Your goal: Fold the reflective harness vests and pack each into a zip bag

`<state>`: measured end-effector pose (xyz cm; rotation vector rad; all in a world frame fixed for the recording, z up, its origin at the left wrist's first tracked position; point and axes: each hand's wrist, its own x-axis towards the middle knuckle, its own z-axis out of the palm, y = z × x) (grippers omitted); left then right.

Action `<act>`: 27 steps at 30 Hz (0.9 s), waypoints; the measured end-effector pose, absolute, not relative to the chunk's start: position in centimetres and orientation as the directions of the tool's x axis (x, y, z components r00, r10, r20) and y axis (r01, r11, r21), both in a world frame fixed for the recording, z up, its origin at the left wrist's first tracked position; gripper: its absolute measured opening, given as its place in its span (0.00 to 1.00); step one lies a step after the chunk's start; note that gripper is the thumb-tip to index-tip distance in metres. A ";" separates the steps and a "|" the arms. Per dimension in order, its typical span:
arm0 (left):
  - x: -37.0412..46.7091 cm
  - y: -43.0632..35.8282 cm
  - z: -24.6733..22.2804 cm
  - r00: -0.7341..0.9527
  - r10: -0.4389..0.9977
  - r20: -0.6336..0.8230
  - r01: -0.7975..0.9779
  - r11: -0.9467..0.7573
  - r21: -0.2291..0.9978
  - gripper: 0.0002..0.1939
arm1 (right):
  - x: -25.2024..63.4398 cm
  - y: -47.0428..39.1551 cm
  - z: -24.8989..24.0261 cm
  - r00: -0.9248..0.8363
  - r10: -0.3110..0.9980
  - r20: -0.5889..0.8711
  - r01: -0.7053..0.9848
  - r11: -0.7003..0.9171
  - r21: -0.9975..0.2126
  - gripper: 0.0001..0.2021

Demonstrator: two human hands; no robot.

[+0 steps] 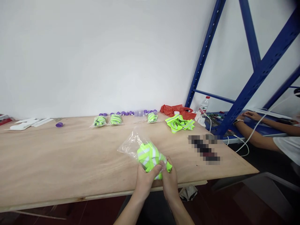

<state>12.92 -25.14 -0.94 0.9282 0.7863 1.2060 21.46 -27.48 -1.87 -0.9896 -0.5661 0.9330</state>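
Above the front edge of the wooden table, both my hands are closed around a bundle of neon-yellow reflective strap (147, 153), which sits partly inside a clear plastic bag (131, 143). My left hand (145, 179) grips the bundle from the left, its thumb across the front. On the right side, my right hand (170, 178) grips it too, and a bit of strap sticks out by its fingers. The bag's loose end spreads away to the upper left. Farther back lies a loose heap of the same reflective strap (179, 123).
Packed bags of strap (99, 121) and several purple items (125, 112) line the wall. A red plastic bag (173, 110) lies beside a water bottle (204, 104). White sheets (25, 123) are at left. A blue rack (248, 84) and another person's arms (255, 131) are at right.
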 end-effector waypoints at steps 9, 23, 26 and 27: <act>12.0 -24.1 -0.7 0.120 0.991 0.052 -0.400 0.000 0.917 0.31 | 21.5 -28.2 -2.0 0.284 0.958 -0.032 -0.602 0.152 -0.784 0.18; 12.9 -24.7 -1.4 0.174 0.982 0.073 -0.450 0.013 0.893 0.27 | 21.1 -29.1 -3.2 0.327 0.944 -0.027 -0.605 0.188 -0.774 0.21; 11.7 -23.7 -1.9 0.148 0.989 0.018 -0.384 0.040 0.922 0.26 | 23.2 -30.4 -3.6 0.249 0.968 -0.019 -0.410 0.087 -0.908 0.19; 11.2 -23.5 -2.1 0.154 0.988 -0.003 -0.374 0.061 0.926 0.26 | 24.2 -30.8 -3.8 0.266 0.964 -0.015 -0.302 0.069 -0.951 0.17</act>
